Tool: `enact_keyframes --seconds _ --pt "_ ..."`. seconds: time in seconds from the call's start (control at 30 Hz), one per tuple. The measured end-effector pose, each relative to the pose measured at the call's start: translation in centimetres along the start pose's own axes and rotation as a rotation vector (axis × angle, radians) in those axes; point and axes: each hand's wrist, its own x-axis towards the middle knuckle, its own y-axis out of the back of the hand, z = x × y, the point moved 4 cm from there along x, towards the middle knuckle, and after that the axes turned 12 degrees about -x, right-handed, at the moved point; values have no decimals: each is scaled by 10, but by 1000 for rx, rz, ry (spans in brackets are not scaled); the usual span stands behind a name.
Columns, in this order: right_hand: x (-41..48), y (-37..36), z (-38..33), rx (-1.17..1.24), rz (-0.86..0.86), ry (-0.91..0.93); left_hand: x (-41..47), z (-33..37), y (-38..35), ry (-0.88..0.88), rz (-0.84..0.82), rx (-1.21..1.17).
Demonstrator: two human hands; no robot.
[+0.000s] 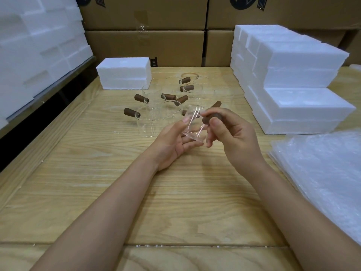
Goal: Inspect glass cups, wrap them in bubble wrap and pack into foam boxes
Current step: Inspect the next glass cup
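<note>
- The glass cup point(193, 124) is held off the wooden table point(97, 173) at the centre of the frame, just in front of the cluster of other handled cups point(156, 106).
- The right hand point(232, 133) has its fingers and thumb curled around the cup's brown wooden handle point(212, 118).
- The left hand point(173, 145) lies palm up with nearly straight fingers under the base and its thumb touching the glass wall. It supports the cup rather than clasping it.
- Risk: the left hand gives only light support, so if the right-hand grip on the short handle turns or slips, the cup could roll off the fingers onto the table or into the cups behind.
- Risk: the waiting cups stand close together with handles pointing every way. Swinging the held cup towards them could knock glass on glass.
- Risk: the clear wall is hard to read against the pale wood, so a fine crack or chip could be missed in inspection.
- Orientation: the cup's long axis runs roughly up the frame and leans slightly. The mouth is towards the top and the base is low on the left fingers.
- The handle sticks out to the right of the frame, into the right hand.
- The bubble wrap sheets point(322, 163) lie at the right edge. The stacked foam boxes point(297, 75) are at upper right, and a single foam box point(125, 73) sits left of centre.
</note>
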Motion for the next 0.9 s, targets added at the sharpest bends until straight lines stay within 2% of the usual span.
enact_keyframes --seconds 0.17,0.27,0.33,0.47,0.6,0.73,0.9 --pt "3 2 5 157 42 -64 -3 5 0 -125 49 47" --pt "4 7 9 126 126 -91 -5 5 -3 -207 95 160" --pt "3 9 12 48 189 -119 -6 7 -5 -282 120 224" --pt "-1 15 20 -302 303 -167 -9 8 -8 -429 134 413" --pt "0 23 28 -471 375 -190 -13 5 -16 -588 143 612" --pt "4 29 38 -477 346 -301 -14 5 -18 -698 92 748" --pt "5 28 52 -355 245 -556 -11 2 -16 -732 40 807"
